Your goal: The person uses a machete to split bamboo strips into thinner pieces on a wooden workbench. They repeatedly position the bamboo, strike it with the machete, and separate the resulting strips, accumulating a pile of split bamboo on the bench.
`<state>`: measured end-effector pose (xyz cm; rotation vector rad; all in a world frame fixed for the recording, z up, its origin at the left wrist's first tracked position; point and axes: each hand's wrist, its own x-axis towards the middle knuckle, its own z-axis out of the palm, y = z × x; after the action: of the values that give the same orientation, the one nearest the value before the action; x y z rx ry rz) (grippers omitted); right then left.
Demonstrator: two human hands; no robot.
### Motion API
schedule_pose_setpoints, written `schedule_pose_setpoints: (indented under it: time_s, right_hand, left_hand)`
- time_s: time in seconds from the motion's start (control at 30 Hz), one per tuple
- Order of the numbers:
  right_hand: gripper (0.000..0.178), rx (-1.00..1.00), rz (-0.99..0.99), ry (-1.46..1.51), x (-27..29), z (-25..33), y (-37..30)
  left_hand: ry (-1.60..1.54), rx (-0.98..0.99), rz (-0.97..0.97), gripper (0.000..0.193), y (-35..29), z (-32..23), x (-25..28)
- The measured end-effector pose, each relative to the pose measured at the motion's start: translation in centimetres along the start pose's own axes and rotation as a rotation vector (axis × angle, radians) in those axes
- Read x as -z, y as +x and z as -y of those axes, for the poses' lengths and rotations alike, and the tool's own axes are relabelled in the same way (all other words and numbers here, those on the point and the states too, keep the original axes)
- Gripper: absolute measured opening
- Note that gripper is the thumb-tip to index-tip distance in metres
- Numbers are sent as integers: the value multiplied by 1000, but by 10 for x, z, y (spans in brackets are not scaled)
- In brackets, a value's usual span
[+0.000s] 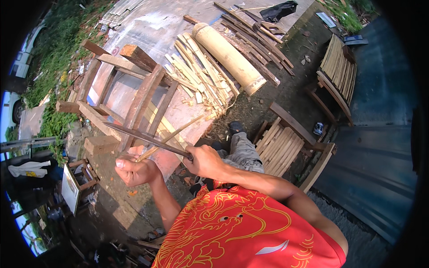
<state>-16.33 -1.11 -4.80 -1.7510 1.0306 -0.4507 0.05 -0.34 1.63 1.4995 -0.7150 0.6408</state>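
Note:
My right hand (203, 161) is closed round the handle end of a long, dark-bladed knife (142, 135). The blade points to the left and slightly away from me. In my left hand (136, 169), the curled fingers grip one end of a thin bamboo strip (183, 128), which slants away to the right. Knife and strip cross close to the left hand; whether they touch there, I cannot tell. Just beyond the hands stands a brown wooden frame (144, 102) with curved rails.
Split bamboo strips (196, 67) lie heaped beyond my hands, beside a thick bamboo pole (230, 58). Dark wooden slats (257, 38) are stacked farther right. A slatted bamboo seat (280, 149) stands at my right, near a blue metal sheet wall (371, 165). A wooden block (100, 145) is at left.

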Motion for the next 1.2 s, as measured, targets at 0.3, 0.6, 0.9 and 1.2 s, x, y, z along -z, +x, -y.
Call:
schedule_pose_setpoints:
  time_s: [0.3,0.6,0.9,1.2]
  right_hand:
    - [30,31,72,51,-15,-22,-4]
    - [30,-124,19,-81,-6,-48,12]
    - [40,-629,156,-339,11,-142,36]
    - [38,-533,115,-279,-6,-170,33]
  left_hand:
    - [-6,-17,0,46,-1,1,-1]
    - [48,-59,10,46,2,4,2]
    - [-105,-48,82,45,-4,-7,-4]
    - [-95,-78,82,45,-3,-2,-14]
